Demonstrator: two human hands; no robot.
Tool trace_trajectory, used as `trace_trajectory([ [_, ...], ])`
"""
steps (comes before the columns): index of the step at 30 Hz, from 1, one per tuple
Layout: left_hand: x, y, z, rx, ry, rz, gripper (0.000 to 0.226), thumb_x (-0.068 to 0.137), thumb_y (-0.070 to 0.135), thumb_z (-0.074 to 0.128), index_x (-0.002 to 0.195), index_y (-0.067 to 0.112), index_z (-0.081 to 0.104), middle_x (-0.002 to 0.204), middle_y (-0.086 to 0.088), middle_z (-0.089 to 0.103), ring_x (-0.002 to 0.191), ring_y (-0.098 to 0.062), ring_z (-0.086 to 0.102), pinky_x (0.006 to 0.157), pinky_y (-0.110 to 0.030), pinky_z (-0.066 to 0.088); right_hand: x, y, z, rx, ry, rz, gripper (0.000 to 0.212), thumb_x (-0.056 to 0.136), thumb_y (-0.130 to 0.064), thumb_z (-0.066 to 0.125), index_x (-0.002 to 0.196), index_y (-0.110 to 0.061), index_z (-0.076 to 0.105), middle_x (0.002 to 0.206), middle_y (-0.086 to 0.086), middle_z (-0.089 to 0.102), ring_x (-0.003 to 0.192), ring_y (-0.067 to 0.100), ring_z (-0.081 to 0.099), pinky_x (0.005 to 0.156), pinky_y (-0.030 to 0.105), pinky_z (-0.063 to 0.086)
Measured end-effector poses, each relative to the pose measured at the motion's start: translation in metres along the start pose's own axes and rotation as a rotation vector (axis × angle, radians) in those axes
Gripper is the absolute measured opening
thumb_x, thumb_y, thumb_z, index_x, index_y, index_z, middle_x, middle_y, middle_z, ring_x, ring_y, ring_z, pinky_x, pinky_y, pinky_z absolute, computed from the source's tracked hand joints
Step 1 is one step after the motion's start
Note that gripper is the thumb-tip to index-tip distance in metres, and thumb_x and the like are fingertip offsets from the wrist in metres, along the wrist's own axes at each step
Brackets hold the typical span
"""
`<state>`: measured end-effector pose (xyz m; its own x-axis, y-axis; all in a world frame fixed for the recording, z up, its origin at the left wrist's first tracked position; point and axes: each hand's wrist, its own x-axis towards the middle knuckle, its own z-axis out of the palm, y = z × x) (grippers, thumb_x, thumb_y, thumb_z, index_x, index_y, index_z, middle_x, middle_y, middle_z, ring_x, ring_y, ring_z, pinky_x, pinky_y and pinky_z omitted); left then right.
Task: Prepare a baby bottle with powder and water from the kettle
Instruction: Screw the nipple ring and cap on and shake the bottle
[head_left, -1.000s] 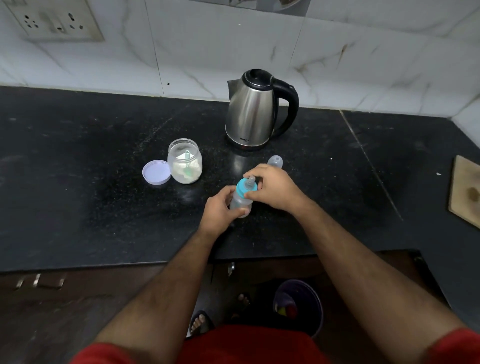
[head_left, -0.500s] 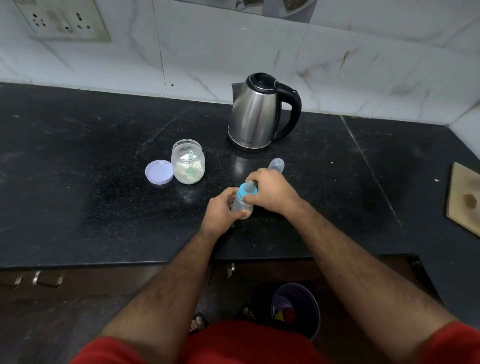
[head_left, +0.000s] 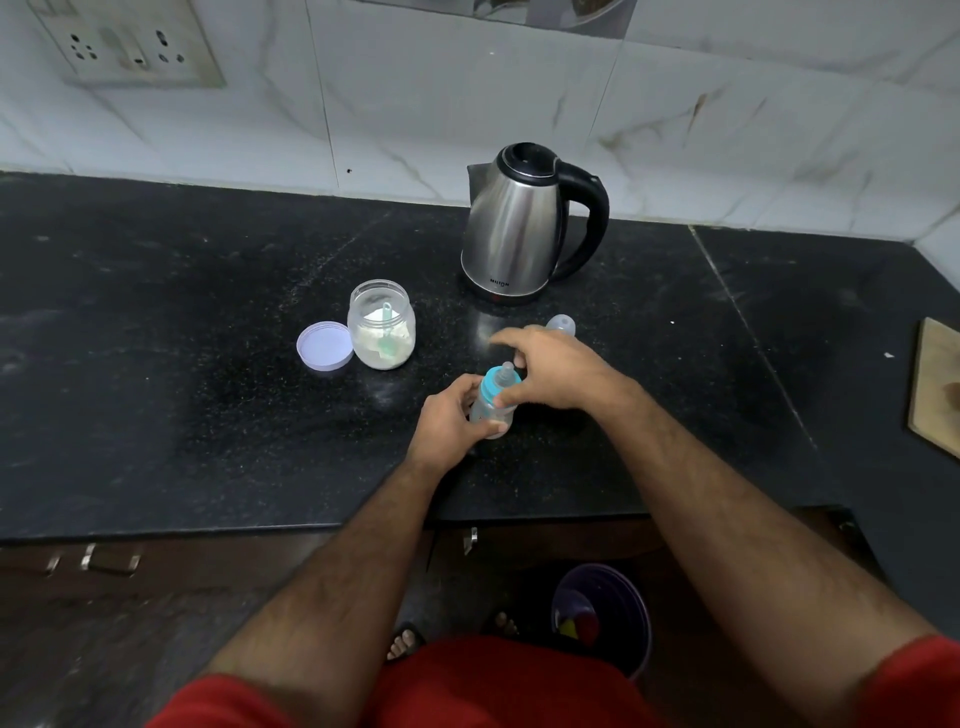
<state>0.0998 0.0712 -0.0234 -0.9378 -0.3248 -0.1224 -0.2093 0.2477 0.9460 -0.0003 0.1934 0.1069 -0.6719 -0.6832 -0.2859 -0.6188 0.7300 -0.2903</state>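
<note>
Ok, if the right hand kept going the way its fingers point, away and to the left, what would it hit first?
Probably the clear plastic jar of white powder, with its lilac lid just beyond. The right hand, pinching the blue collar of the baby bottle, has fingers stretched that way. Depth is unclear, so it might pass above the jar.

The scene is dimly and evenly lit, with a cool, slightly bluish cast. The black table (head_left: 156, 364) stays dark apart from a soft pale sheen just in front of the kettle (head_left: 519, 228), whose steel body carries vertical bright streaks. Shadows are faint and diffuse. The right hand (head_left: 561, 371) shows motion blur at its fingers. Wide-angle distortion bows the wall tiles behind the kettle and the table edge. Below the table edge the picture falls into murky darkness.
</note>
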Motion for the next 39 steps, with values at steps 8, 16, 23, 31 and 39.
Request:
trace_trajectory([
  [8,0.0,0.001,0.0,0.012,-0.002,0.003,0.058,0.071,0.016,0.089,0.123,0.022,0.063,0.113,0.009,0.072,0.107,-0.003,0.066,0.099,-0.037,0.054,0.003,0.004,0.013,-0.004,0.084,-0.015,0.034,0.071,-0.044,0.08,0.091,-0.024,0.062,0.075,-0.013,0.056,0.07,0.007,0.054,0.054,0.024,0.037],
  [16,0.0,0.001,-0.001,0.035,-0.006,0.009,0.054,0.073,0.018,0.087,0.121,0.024,0.063,0.11,0.01,0.071,0.104,-0.004,0.067,0.094,-0.036,0.057,-0.001,0.001,0.016,-0.135,0.123,0.1,0.069,0.067,-0.077,0.065,0.108,-0.022,0.059,0.093,-0.005,0.062,0.086,0.016,0.059,0.066,0.033,0.044],
  [23,0.002,0.001,-0.001,0.039,-0.012,0.008,0.058,0.071,0.02,0.089,0.123,0.024,0.062,0.116,0.009,0.071,0.11,-0.004,0.065,0.1,-0.037,0.054,0.002,0.003,0.005,-0.013,-0.011,-0.1,0.037,0.075,-0.032,0.079,0.108,-0.022,0.066,0.098,-0.009,0.059,0.096,0.013,0.06,0.064,0.023,0.041],
  [31,0.002,-0.001,-0.002,0.051,-0.005,0.029,0.051,0.072,0.019,0.088,0.116,0.025,0.064,0.105,0.011,0.071,0.1,-0.003,0.067,0.092,-0.034,0.057,0.003,-0.005,0.019,-0.201,0.125,0.131,0.065,0.072,-0.079,0.057,0.096,-0.019,0.061,0.088,-0.003,0.062,0.082,0.016,0.059,0.06,0.031,0.04],
  [39,0.003,-0.002,-0.001,0.04,-0.028,0.014,0.055,0.072,0.019,0.089,0.119,0.028,0.061,0.112,0.015,0.07,0.107,0.003,0.064,0.099,-0.029,0.053,0.003,0.004,0.005,0.001,-0.019,-0.085,0.032,0.074,-0.027,0.078,0.103,-0.026,0.065,0.091,-0.015,0.06,0.092,0.011,0.061,0.062,0.023,0.04],
])
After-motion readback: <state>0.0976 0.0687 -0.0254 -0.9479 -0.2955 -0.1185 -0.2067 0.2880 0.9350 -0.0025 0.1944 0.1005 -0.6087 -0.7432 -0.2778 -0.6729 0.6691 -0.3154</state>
